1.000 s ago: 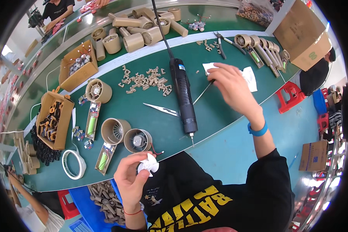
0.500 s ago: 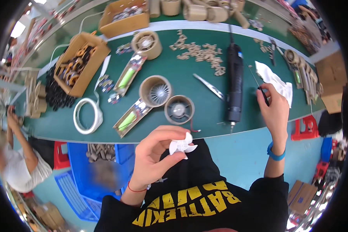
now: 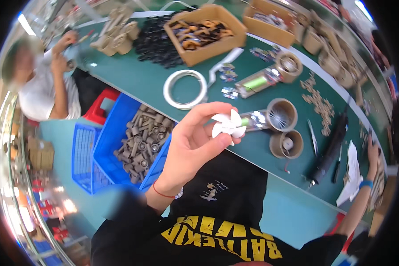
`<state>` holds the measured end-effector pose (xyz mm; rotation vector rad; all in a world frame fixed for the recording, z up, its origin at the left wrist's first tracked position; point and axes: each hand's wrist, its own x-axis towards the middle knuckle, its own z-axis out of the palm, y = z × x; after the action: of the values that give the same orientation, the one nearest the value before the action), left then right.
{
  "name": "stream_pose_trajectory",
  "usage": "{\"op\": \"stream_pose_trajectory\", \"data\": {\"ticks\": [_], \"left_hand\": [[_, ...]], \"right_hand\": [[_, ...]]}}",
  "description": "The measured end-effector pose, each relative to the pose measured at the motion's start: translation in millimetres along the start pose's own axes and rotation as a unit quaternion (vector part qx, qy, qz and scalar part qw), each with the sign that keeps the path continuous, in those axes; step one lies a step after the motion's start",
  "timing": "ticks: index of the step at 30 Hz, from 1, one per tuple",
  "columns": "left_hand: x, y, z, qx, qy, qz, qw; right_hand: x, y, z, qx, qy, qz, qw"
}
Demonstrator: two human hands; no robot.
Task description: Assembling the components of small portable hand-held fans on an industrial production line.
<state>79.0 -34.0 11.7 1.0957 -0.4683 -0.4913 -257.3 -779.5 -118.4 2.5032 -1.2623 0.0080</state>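
Note:
My left hand (image 3: 188,139) pinches a small white fan impeller (image 3: 228,125) between thumb and fingers, raised in front of the table's near edge. Far off to the right, my right hand (image 3: 373,153) reaches over the tabletop near its far side; its fingers are small and blurred, and what they touch cannot be made out. A thin black-handled screwdriver (image 3: 336,172) lies beside a white sheet (image 3: 352,173) nearby. Behind the impeller, two round housings sit on the green table: one with a finned inside (image 3: 281,116), the other a motor housing (image 3: 287,144) with a red wire.
A large black electric screwdriver (image 3: 328,150) and a slim pale tool (image 3: 313,137) lie at right. Small tan parts (image 3: 319,104), a white tape roll (image 3: 185,89) and a carton of orange-black parts (image 3: 204,37) stand farther back. A blue crate (image 3: 106,146) is below left, near a seated co-worker (image 3: 53,84).
The view has swung left. My right hand has let go of the thin screwdriver, now on the table, and moved farther right and away. My left hand still holds the impeller.

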Motion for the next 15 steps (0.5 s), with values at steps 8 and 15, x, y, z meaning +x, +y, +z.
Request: {"op": "stream_pose_trajectory", "data": {"ticks": [8,15], "left_hand": [[-10.5,12.5,-34.8,-0.039,0.066,-0.001,0.997],[-15.5,16.3,-72.3,-0.003,0.121,0.048,0.992]], "right_hand": [[17.3,6.3,22.5,-0.161,-0.071,-0.109,0.978],[-16.1,-24.4,-59.3,-0.039,-0.014,-0.008,0.999]]}}
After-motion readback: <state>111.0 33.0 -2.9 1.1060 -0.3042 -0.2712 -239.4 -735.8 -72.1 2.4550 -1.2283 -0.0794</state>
